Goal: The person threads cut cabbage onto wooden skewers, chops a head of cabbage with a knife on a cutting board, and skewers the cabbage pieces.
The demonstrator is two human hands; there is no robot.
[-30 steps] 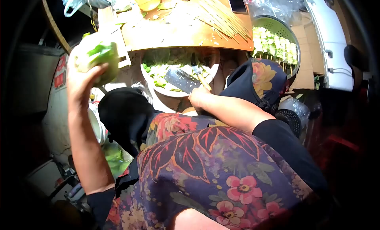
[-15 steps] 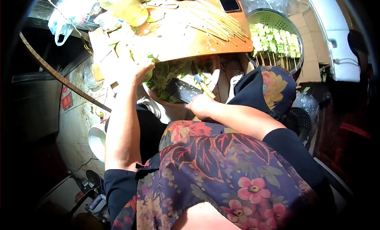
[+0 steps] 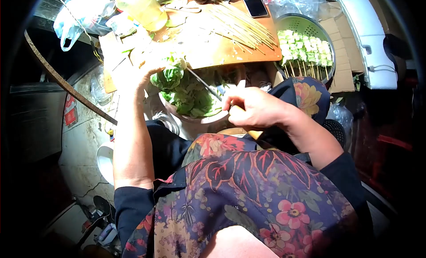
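Over the tub, my left hand [image 3: 145, 75] is closed around a head of leafy greens [image 3: 171, 76], lettuce by its look; glare washes out part of the fingers. My right hand [image 3: 255, 108] grips a knife [image 3: 205, 84], its blade seen nearly edge-on. The blade slants up and left, with its tip close to the greens' cut end; whether they touch I cannot tell. Below both hands, loose green leaves [image 3: 195, 102] fill a round, pale tub [image 3: 208, 120] in front of my knees.
An orange board [image 3: 259, 55] bears bamboo skewers [image 3: 244, 25], a phone [image 3: 254, 3], scissors [image 3: 183, 9] and a yellowish jug [image 3: 144, 11]. At right, a green colander [image 3: 304, 23] holds skewered green pieces [image 3: 306, 47]. A white bucket [image 3: 105, 162] stands at lower left.
My right hand has risen out of the tub and moved right, turning the knife from flat to edge-on. The greens in my left hand have come into fuller view, tilted toward the blade.
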